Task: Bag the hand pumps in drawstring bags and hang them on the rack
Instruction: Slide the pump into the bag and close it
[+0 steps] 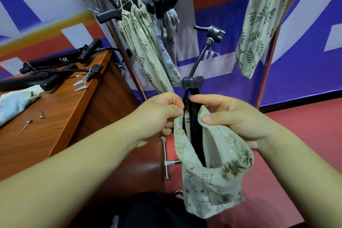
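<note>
Left hand (162,114) and right hand (227,118) each pinch the rim of the bag (209,172). The pump (196,131) stands half inside it, hose (199,61) sticking out. If either pinch loosens, the pump could tip out, and I'd guess the hose may snag the mouth as it closes.

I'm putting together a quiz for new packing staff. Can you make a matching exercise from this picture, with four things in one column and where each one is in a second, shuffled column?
Things
1. black pump
2. leaf-print bag at upper right
3. light blue bag
4. chrome rack foot

Places
A. lying on the wooden table
B. on the red floor
C. hanging, off table and floor
D. standing in the cartoon-print bag, whose rim the left hand and right hand pinch

Pairs: 1-D, 2-C, 3-A, 4-B
</note>
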Demonstrator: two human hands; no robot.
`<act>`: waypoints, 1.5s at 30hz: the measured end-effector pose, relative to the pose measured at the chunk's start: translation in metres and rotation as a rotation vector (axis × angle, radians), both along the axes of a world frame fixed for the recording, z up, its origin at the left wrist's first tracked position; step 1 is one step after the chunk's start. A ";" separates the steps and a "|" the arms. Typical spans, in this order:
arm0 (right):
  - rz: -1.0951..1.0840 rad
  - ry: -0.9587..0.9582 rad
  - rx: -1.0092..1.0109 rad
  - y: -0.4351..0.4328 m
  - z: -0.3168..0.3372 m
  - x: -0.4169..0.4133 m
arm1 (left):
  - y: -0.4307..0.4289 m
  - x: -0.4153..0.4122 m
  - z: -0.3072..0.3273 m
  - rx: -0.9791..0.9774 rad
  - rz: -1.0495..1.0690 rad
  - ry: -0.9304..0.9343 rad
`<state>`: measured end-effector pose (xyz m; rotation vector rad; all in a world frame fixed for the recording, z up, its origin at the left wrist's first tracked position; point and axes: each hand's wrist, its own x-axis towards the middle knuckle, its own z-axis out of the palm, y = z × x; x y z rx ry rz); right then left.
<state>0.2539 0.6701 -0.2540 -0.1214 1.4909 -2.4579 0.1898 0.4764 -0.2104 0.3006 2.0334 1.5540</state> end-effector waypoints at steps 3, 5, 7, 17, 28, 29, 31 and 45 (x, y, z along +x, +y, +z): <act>-0.074 0.012 0.021 -0.004 -0.001 0.000 | 0.000 0.001 0.000 -0.065 0.011 0.003; -0.101 0.008 0.002 -0.007 -0.001 0.000 | 0.000 0.000 0.001 -0.090 0.046 -0.015; -0.113 0.016 0.001 -0.008 0.000 0.000 | -0.001 0.000 0.004 -0.099 0.119 -0.040; -0.131 0.001 0.019 -0.008 0.002 -0.003 | 0.000 0.003 0.027 -0.009 0.208 -0.126; -0.150 0.008 0.004 -0.007 0.006 -0.005 | 0.004 0.015 0.031 0.095 0.210 0.211; -0.153 0.015 0.003 -0.007 0.007 -0.005 | 0.006 0.018 0.029 0.096 0.192 0.225; -0.161 0.024 -0.007 -0.007 0.007 -0.005 | 0.012 0.024 0.026 0.102 0.166 0.255; -0.158 0.018 -0.041 -0.008 0.015 0.000 | 0.009 0.029 0.001 0.067 0.063 0.186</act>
